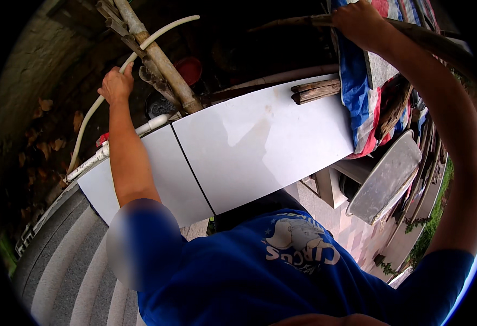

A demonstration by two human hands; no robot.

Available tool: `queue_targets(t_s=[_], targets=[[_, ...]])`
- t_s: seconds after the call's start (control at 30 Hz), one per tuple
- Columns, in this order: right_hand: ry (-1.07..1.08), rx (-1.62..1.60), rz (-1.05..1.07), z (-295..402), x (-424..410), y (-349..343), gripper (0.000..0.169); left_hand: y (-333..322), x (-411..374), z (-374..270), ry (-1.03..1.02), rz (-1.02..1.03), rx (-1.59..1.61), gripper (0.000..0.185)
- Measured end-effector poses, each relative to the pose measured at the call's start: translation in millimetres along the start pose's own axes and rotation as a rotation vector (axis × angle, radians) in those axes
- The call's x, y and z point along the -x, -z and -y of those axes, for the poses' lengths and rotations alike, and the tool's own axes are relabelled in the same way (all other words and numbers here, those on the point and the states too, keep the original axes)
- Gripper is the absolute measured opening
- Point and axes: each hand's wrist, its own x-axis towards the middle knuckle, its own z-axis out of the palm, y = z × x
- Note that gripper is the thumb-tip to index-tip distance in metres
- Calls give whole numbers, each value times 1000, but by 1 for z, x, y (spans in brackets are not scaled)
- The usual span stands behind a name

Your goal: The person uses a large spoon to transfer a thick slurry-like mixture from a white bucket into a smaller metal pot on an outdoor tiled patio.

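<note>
My left hand (116, 84) grips a pale flexible hose (88, 118) at the upper left. The hose curves up past the hand and over a bamboo pole (165, 67). At the upper right, my right hand (358, 24) is closed around a long dark branch (426, 38), beside a red, white and blue striped tarp (350, 87). Between my arms lies a white tabletop panel (242, 163) crossed by a dark seam. Two short pieces of wood (318, 90) stick out from the tarp over its far right corner.
A white pipe (155, 123) with a red valve handle (103, 139) runs along the panel's far left edge. Behind it are a red basin (188, 70) and dry leaves (45, 146). A metal tub (385, 179) leans at right. Grey steps (65, 265) descend at lower left.
</note>
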Motion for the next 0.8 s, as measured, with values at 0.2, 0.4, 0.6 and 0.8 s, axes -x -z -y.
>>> queue_targets(t_s=[0.2,0.4,0.6,0.8], targets=[[-52,24,118,-54,95,57,66,-9,-4,-8,-31,-22,6,54],[-88,64,198,-85,168,99,69,4,6,4,-5,-56,-12,53],[-132,127,386,-72,257,186,72,-8,-2,-10,-36,-29,47,53],[-117,153,504,-63,316,230,76,-4,0,-1,-18,-22,12,53]])
